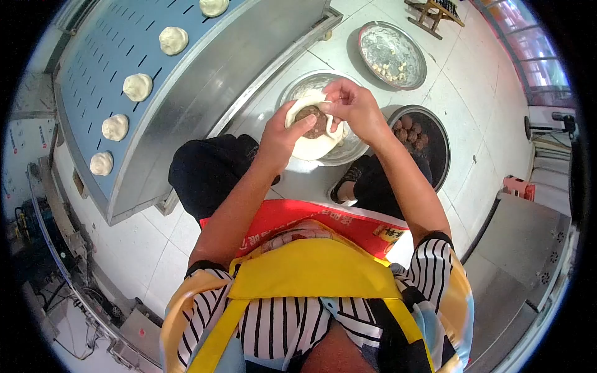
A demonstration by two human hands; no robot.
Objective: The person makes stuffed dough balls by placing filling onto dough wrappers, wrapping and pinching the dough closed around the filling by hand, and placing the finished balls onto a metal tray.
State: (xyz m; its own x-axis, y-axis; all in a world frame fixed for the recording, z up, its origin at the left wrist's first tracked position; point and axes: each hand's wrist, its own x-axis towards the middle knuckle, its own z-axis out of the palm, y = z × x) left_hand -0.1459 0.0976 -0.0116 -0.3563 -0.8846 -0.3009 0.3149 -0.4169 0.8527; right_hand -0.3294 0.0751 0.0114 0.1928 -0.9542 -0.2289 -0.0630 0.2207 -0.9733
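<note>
A sheet of pale dough [314, 148] lies across my hands, with a round brown ball of filling [312, 122] on it. My left hand [281, 132] holds the dough from the left, its thumb resting on the filling. At the dough's upper right edge, my right hand [354, 109] pinches a fold between thumb and fingers. Beneath both hands is a metal bowl [353, 149], partly hidden by the dough. A dark round pan [439, 140] holding several brown filling balls [410, 132] stands to the right, partly behind my right forearm.
Several shaped dough pieces [137, 87] sit in a row on a blue slotted surface [93, 68] with a metal side, at the left. A floury metal basin [392, 55] with dough scraps stands on the tiled floor. A small stool [435, 13] is farther back.
</note>
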